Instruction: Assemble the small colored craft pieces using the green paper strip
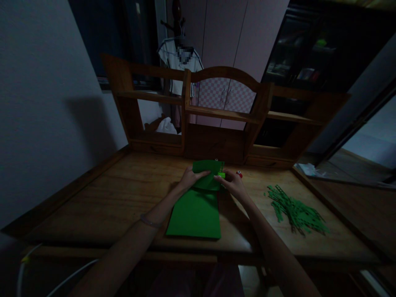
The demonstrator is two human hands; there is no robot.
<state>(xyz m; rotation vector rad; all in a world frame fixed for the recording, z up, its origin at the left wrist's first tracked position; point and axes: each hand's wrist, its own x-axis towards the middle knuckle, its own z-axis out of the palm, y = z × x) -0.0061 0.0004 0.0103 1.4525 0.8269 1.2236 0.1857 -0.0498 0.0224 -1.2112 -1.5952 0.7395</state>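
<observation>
I am in a home, by the look of it a bedroom or study. Under my left hand (188, 179) and right hand (236, 186) is a yellow-brown wooden bench (123, 185), and just beyond them stands its brown wooden open shelving with an arched middle (227, 71). Well beyond my hands, a white short-sleeved top with dark trim (171, 55) hangs on a dark turned-wood coat stand (177, 10). Behind it are tall pale pink cupboard doors (222, 33) with pink-and-white checked panels (213, 93). Beyond my hands to the right, a dark glass-fronted cabinet (293, 49) holds small household things.
</observation>
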